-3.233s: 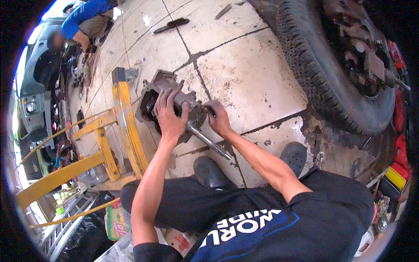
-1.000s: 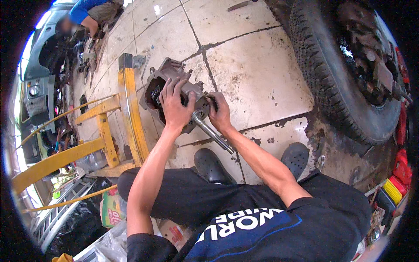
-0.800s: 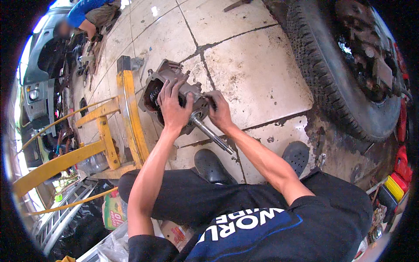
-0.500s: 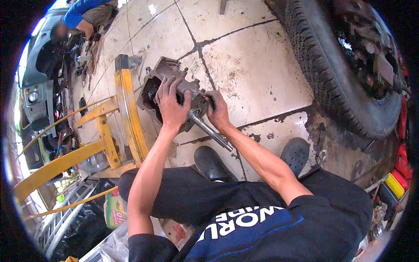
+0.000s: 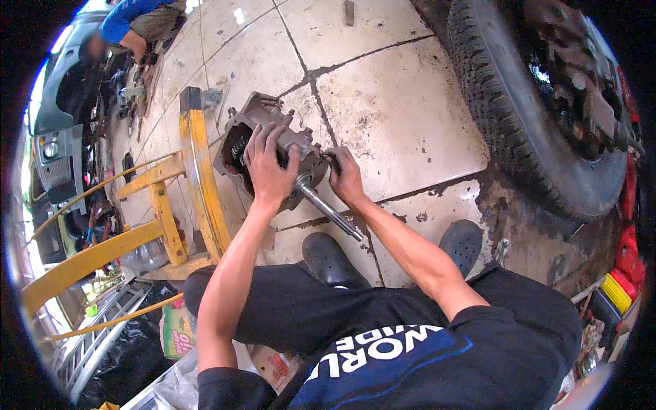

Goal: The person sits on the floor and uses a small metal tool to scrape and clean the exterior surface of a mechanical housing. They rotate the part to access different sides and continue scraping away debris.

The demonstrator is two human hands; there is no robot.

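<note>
Item: grimy grey cast-metal gearbox housing [image 5: 270, 147] lying on tiled floor [image 5: 389, 109], upper centre | Left hand [image 5: 270, 167] clamping over its open face | Right hand [image 5: 347, 179] gripping its right edge | Steel shaft [image 5: 329, 208] projecting toward lower centre; internals appearing still fitted, strip-down looking early.

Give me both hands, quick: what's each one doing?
Left hand: laid over the gearbox housing, gripping it.
Right hand: gripping the housing's right side beside the shaft.
</note>
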